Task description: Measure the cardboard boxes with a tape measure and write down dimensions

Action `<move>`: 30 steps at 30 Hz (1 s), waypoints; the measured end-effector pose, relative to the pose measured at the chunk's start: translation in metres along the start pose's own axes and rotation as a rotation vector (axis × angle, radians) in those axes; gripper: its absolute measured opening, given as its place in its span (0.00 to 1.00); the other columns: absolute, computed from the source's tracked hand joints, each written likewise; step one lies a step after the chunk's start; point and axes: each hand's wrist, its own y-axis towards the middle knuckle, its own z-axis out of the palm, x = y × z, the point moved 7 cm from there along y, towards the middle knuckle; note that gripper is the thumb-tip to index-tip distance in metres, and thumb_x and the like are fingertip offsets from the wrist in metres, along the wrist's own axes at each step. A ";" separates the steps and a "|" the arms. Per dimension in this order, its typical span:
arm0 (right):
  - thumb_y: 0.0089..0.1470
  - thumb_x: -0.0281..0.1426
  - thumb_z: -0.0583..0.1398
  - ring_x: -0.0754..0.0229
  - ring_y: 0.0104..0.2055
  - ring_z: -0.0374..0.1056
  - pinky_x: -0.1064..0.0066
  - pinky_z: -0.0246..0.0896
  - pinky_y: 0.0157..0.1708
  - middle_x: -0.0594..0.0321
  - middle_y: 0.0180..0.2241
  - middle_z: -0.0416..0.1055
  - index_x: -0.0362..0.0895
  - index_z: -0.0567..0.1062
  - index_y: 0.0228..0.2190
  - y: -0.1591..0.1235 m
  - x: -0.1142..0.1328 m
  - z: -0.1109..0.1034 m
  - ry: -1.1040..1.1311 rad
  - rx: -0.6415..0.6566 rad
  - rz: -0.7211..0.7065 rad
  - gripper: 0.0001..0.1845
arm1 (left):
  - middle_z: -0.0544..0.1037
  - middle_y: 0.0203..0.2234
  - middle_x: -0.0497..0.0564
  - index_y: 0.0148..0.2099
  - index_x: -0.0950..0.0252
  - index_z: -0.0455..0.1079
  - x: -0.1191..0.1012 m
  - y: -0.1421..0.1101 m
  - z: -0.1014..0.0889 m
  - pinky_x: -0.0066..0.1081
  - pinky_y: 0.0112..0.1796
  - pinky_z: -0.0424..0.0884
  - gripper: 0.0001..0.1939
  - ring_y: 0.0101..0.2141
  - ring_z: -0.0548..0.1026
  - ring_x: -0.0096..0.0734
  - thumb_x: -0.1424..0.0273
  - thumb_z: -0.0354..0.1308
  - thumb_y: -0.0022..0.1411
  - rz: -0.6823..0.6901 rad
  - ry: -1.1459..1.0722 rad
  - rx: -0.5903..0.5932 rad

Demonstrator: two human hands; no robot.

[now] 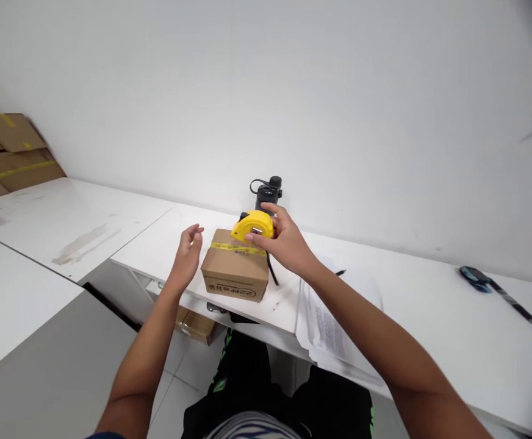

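A yellow tape measure (257, 223) is gripped in my right hand (288, 241), with the thumb across its near face. Its black strap hangs down beside the box. Below it, a brown cardboard box (233, 274) sealed with yellow printed tape sits near the front edge of the white table (183, 219). Just left of the box, my left hand (188, 256) is raised with its fingers loosely curved and apart, holding nothing. It does not appear to touch the box.
Behind the tape measure stands a dark bottle (268, 192) against the wall. Printed papers (325, 317) and a pen (340, 272) lie to the right. Scissors (476, 277) lie farther right. Cardboard boxes (16, 149) are stacked at far left; another carton (197, 326) is under the table.
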 end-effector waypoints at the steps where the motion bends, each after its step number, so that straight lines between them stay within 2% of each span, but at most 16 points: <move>1: 0.40 0.40 0.72 0.55 0.44 0.71 0.62 0.69 0.44 0.60 0.45 0.73 0.48 0.66 0.53 0.001 0.009 0.007 -0.057 0.025 -0.077 0.39 | 0.72 0.56 0.60 0.59 0.61 0.65 -0.017 -0.001 -0.004 0.41 0.56 0.62 0.35 0.57 0.69 0.44 0.41 0.48 0.62 0.041 0.078 -0.005; 4: 0.46 0.40 0.69 0.54 0.46 0.70 0.61 0.67 0.46 0.60 0.46 0.73 0.48 0.71 0.47 -0.001 0.031 0.027 -0.218 0.120 -0.265 0.27 | 0.79 0.41 0.57 0.47 0.65 0.72 -0.051 -0.003 -0.004 0.37 0.46 0.68 0.33 0.42 0.75 0.39 0.42 0.42 0.65 0.038 0.075 0.117; 6: 0.49 0.37 0.67 0.54 0.46 0.70 0.61 0.66 0.45 0.60 0.47 0.73 0.48 0.71 0.48 -0.006 0.042 0.037 -0.295 0.188 -0.336 0.24 | 0.78 0.31 0.53 0.39 0.65 0.73 -0.064 -0.004 0.003 0.34 0.40 0.68 0.31 0.35 0.74 0.35 0.43 0.45 0.64 0.023 -0.044 0.227; 8: 0.51 0.34 0.65 0.55 0.46 0.70 0.62 0.65 0.45 0.60 0.47 0.73 0.48 0.70 0.49 -0.011 0.050 0.039 -0.346 0.211 -0.373 0.23 | 0.72 0.23 0.49 0.31 0.65 0.70 -0.070 -0.005 0.016 0.32 0.35 0.67 0.27 0.28 0.70 0.31 0.45 0.51 0.62 -0.020 -0.191 0.363; 10: 0.52 0.34 0.65 0.55 0.45 0.70 0.62 0.65 0.44 0.60 0.46 0.74 0.47 0.70 0.49 -0.016 0.054 0.034 -0.383 0.200 -0.375 0.22 | 0.63 0.18 0.45 0.26 0.64 0.66 -0.073 -0.006 0.030 0.29 0.28 0.64 0.25 0.22 0.64 0.26 0.46 0.56 0.60 -0.097 -0.299 0.472; 12: 0.52 0.35 0.65 0.54 0.45 0.70 0.62 0.65 0.43 0.59 0.46 0.74 0.46 0.71 0.49 -0.020 0.054 0.025 -0.423 0.185 -0.366 0.22 | 0.56 0.15 0.43 0.23 0.64 0.61 -0.073 -0.005 0.040 0.27 0.23 0.58 0.25 0.19 0.58 0.22 0.49 0.60 0.58 -0.167 -0.332 0.522; 15: 0.53 0.37 0.65 0.52 0.45 0.69 0.60 0.64 0.42 0.57 0.48 0.73 0.46 0.71 0.50 -0.026 0.050 0.001 -0.507 0.152 -0.365 0.22 | 0.51 0.14 0.41 0.19 0.63 0.54 -0.069 0.002 0.047 0.25 0.21 0.55 0.27 0.17 0.54 0.19 0.55 0.64 0.57 -0.243 -0.333 0.564; 19: 0.55 0.38 0.63 0.52 0.44 0.70 0.60 0.65 0.41 0.58 0.47 0.74 0.48 0.71 0.51 -0.033 0.035 -0.044 -0.580 0.122 -0.323 0.22 | 0.51 0.14 0.40 0.19 0.63 0.52 -0.051 0.022 0.037 0.24 0.21 0.57 0.26 0.17 0.53 0.18 0.61 0.64 0.57 -0.285 -0.335 0.537; 24: 0.53 0.41 0.64 0.49 0.45 0.72 0.56 0.68 0.43 0.58 0.49 0.74 0.50 0.71 0.53 -0.042 -0.002 -0.093 -0.612 0.130 -0.160 0.26 | 0.54 0.16 0.41 0.20 0.64 0.56 -0.004 0.046 0.012 0.23 0.19 0.54 0.23 0.17 0.54 0.17 0.62 0.65 0.56 -0.387 -0.263 0.505; 27: 0.52 0.44 0.64 0.47 0.47 0.72 0.53 0.70 0.45 0.56 0.51 0.73 0.51 0.68 0.56 -0.044 -0.028 -0.113 -0.615 0.090 -0.050 0.31 | 0.50 0.13 0.39 0.19 0.63 0.53 0.021 0.047 0.004 0.24 0.20 0.59 0.26 0.16 0.52 0.17 0.58 0.66 0.53 -0.483 -0.334 0.532; 30: 0.52 0.47 0.63 0.47 0.46 0.73 0.52 0.71 0.45 0.56 0.52 0.73 0.52 0.66 0.59 -0.042 -0.043 -0.122 -0.612 0.082 -0.025 0.35 | 0.49 0.14 0.39 0.19 0.62 0.53 0.038 0.046 0.002 0.24 0.20 0.59 0.27 0.16 0.51 0.17 0.57 0.66 0.52 -0.514 -0.319 0.539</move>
